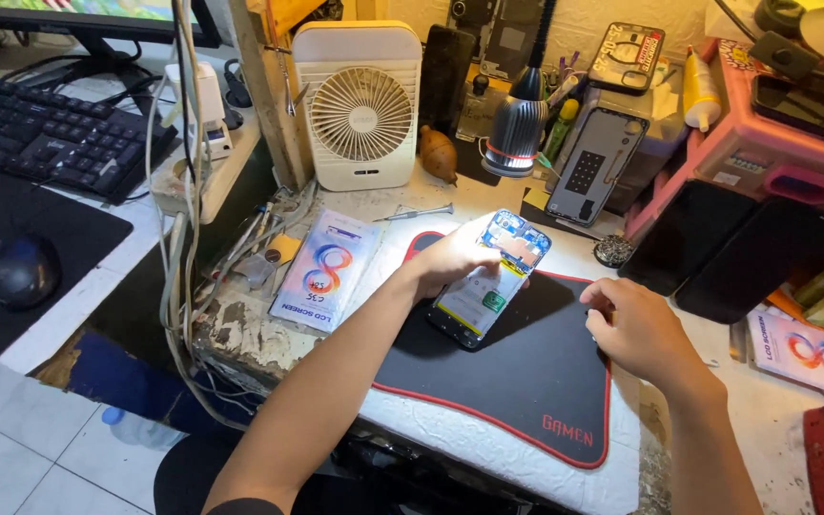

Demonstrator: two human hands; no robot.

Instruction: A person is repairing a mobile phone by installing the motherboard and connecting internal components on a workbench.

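Observation:
An opened smartphone (488, 281) with its back cover off lies tilted on a black mat with red trim (526, 372), its blue board end pointing away from me. My left hand (450, 259) rests on the phone's upper left side, fingers touching its inner parts. My right hand (633, 329) hovers over the mat's right edge, fingers curled loosely, and I cannot see anything in it. A desk lamp (517, 124) shines down on the phone.
A white desk fan (360, 105) stands behind the mat. A flat screen package (328, 269) and a screwdriver (417, 213) lie to the left. Dark phones (731, 243) and a pink rack (765, 143) crowd the right. Keyboard (45, 133), mouse (21, 272) and cables (183, 191) sit far left.

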